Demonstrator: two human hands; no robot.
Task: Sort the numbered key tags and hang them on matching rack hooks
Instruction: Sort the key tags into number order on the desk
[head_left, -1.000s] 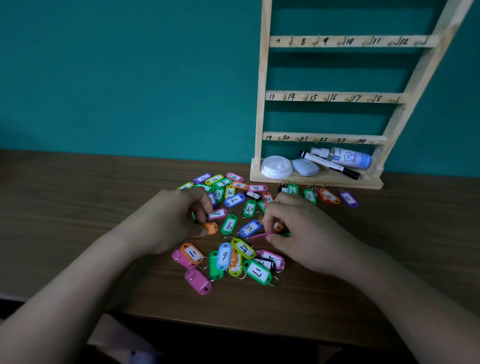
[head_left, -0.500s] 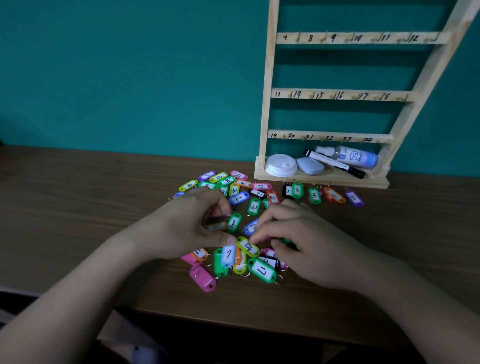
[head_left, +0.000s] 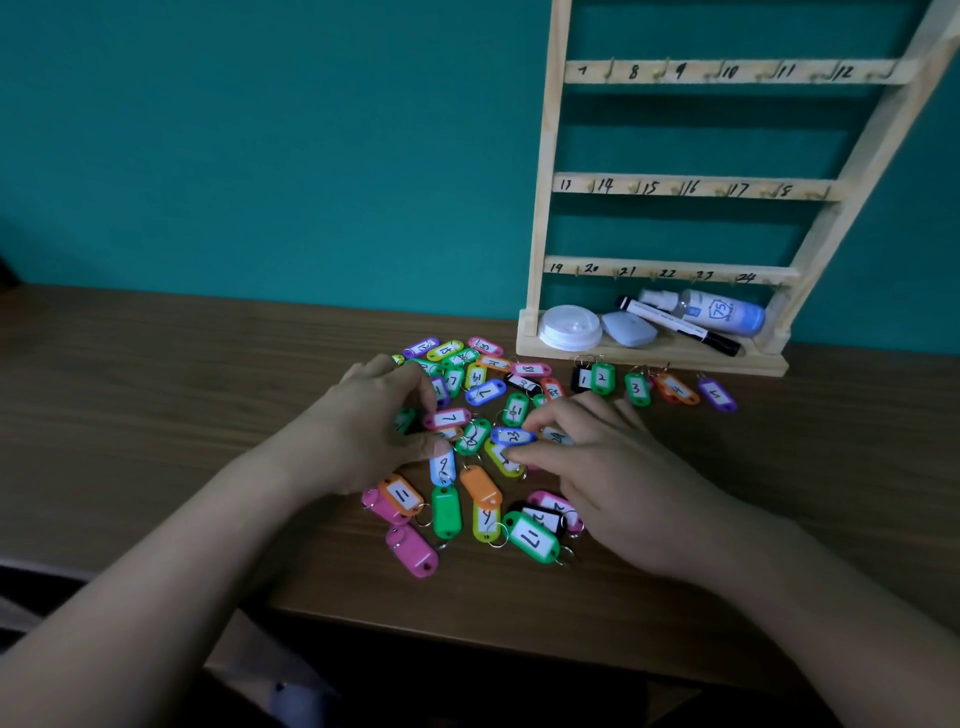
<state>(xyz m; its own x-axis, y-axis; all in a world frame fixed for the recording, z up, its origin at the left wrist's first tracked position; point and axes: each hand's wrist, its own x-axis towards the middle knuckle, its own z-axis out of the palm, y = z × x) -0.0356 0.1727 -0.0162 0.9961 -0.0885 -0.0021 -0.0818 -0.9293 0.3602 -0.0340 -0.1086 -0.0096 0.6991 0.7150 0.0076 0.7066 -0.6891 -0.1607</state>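
Pink tag (head_left: 448, 418) marked 7

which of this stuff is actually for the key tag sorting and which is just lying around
For the job: pile of key tags, row of five tags before the wooden rack, left hand and right hand in the pile.
Lying about, in the rack's base: white lid, pale blue oval thing, black marker, spray bottle.
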